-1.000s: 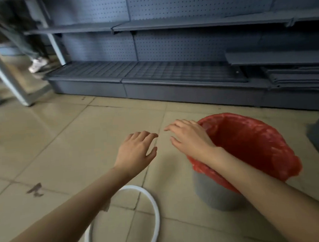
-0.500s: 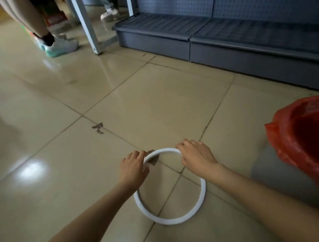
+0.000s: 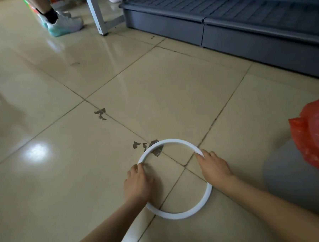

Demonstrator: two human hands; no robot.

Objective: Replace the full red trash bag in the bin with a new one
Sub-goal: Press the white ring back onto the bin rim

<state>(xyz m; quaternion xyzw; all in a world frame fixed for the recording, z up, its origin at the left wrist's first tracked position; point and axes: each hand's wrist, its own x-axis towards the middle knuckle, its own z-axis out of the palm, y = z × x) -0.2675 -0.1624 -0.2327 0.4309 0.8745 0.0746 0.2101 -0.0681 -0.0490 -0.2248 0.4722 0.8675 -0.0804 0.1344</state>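
Both hands palm-down on the white ring lower center — left hand fingers curled over its left rim, right hand fingers spread on its right rim.

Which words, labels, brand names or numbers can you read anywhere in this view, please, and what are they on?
None can be read.
White ring, red trash bag, grey bin: no print visible.
Grey shelving and floor tiles: no labels or signs; the dark patches on the tiles are scuffs, not letters.
Sneaker and the colourful item behind it at the top left: any marking is too small and blurred.
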